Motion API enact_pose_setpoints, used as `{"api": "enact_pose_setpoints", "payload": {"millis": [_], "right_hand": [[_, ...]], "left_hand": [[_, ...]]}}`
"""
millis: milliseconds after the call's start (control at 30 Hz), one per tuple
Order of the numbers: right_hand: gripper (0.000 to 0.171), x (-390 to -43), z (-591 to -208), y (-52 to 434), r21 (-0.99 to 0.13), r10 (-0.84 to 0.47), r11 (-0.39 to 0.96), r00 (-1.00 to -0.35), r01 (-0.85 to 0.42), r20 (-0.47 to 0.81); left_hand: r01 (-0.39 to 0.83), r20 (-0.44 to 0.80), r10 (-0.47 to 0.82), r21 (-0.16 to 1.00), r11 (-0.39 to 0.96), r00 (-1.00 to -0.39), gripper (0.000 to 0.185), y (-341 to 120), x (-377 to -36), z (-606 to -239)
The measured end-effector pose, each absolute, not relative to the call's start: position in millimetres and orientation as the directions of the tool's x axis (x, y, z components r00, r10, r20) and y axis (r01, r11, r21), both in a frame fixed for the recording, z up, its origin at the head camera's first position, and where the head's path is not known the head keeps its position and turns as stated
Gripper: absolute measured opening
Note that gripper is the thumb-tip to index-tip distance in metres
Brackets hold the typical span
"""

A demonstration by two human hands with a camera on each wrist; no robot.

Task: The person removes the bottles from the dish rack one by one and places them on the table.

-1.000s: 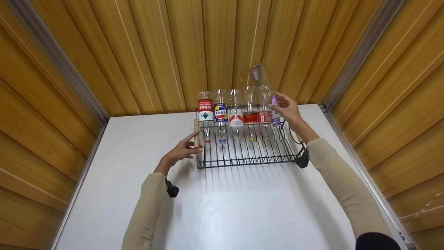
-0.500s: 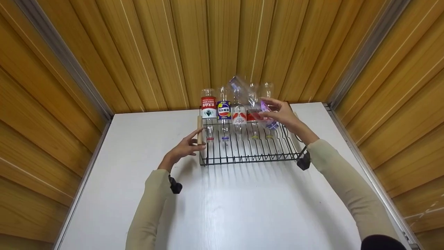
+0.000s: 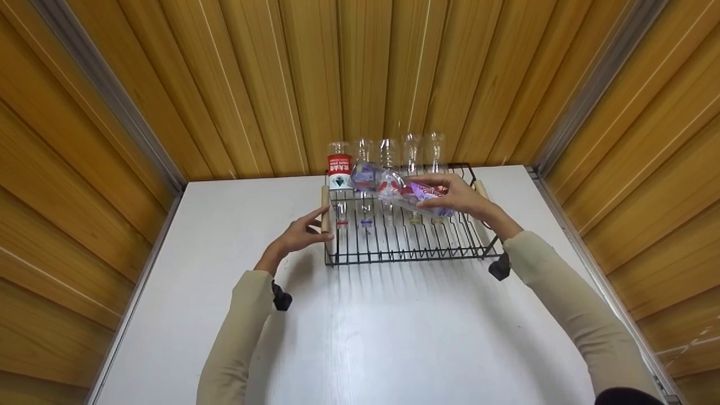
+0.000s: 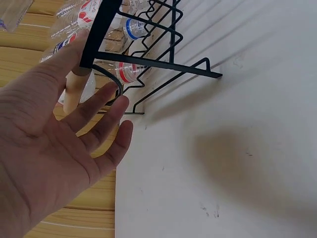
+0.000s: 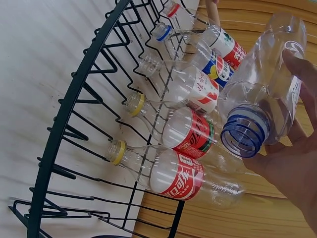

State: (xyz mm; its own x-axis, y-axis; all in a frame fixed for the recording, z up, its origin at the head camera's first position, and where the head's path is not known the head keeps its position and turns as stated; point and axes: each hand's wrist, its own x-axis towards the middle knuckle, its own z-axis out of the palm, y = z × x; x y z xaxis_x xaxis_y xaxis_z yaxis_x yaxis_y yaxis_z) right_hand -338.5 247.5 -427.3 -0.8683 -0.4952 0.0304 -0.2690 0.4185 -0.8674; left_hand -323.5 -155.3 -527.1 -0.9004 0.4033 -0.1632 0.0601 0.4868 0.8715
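While the right hand (image 3: 462, 198) grips a clear bottle (image 3: 394, 187) sideways above the rack (image 3: 405, 256), the left hand (image 3: 301, 234), fingers spread, touches its wooden handle (image 3: 324, 209).

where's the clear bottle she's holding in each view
Head: clear bottle lies sideways over the rack, upper centre, gripped by the right hand.
Left wrist: only a clear sliver at the top left corner, possibly the bottle; cannot tell.
Right wrist: upper right, open mouth toward camera.
Shared landmark: black wire rack.

Left hand (image 3: 297, 236), fingers straight and spread, arm extended forward; right hand (image 3: 462, 198), fingers curled in a grip, forearm raised.
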Motion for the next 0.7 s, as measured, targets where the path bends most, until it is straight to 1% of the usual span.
{"api": "enact_pose_setpoints", "payload": {"millis": [133,300,367,467,600,700], "right_hand": [[0.060,-335,-429,246,-0.851,-0.504,0.446,-0.864,-0.277,0.016],[0.059,-332,-429,243,-0.810,-0.535,0.470,-0.843,-0.350,0.054],[0.059,-332,-429,241,-0.811,-0.558,0.450,-0.827,-0.373,0.071],[0.059,-330,-430,237,-0.816,-0.591,0.427,-0.803,-0.391,0.075],[0.059,-326,-430,229,-0.810,-0.631,0.423,-0.774,-0.405,0.057],[0.058,-323,-428,224,-0.794,-0.642,0.435,-0.765,-0.424,0.056]], "left_hand": [[0.105,-0.115,0.372,0.846,0.522,-0.921,0.084,-164,-321,-516],[0.164,-0.038,0.348,0.831,0.531,-0.937,0.080,-171,-316,-491],[0.193,-0.014,0.366,0.831,0.522,-0.931,0.080,-169,-315,-480],[0.240,0.008,0.418,0.828,0.507,-0.909,0.086,-162,-312,-466],[0.283,0.001,0.488,0.816,0.504,-0.873,0.094,-151,-307,-453],[0.294,-0.006,0.509,0.810,0.508,-0.861,0.097,-144,-304,-448]]}}
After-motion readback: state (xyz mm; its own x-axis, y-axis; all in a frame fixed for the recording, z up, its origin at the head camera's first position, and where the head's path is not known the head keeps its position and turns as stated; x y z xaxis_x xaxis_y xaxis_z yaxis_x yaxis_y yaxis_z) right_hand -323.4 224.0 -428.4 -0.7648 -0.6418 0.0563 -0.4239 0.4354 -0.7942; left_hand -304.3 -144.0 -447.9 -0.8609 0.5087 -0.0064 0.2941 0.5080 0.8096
